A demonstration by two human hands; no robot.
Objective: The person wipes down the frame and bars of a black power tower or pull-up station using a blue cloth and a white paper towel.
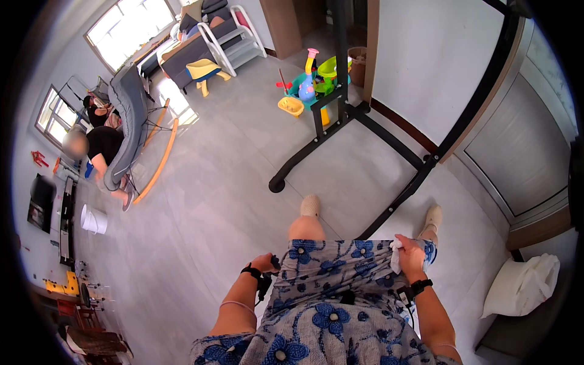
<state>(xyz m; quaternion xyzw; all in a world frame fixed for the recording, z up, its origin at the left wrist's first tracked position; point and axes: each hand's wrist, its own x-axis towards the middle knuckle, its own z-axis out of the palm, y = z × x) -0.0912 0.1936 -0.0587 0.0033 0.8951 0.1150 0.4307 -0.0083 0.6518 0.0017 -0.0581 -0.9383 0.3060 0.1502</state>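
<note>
My left hand [262, 263] is beside my left thigh, its fingers curled at a small dark object [275, 262] that I cannot identify. My right hand [410, 258] rests on the right side of my lap and grips a crumpled white cloth or tissue [396, 260]. Beneath it spreads the grey floral garment [328, 267] with blue flowers, stretched across my knees. Black straps with small devices circle both wrists. A black metal frame [315, 146] stands on the floor just ahead of my feet.
Plastic toys [308, 89] sit behind the frame. A person [107, 141] bends by a grey rocking chair [130, 118], with another person [96, 112] behind. A white bucket [94, 220] stands at left; a white bag [520, 285] lies at right, near a door [524, 141].
</note>
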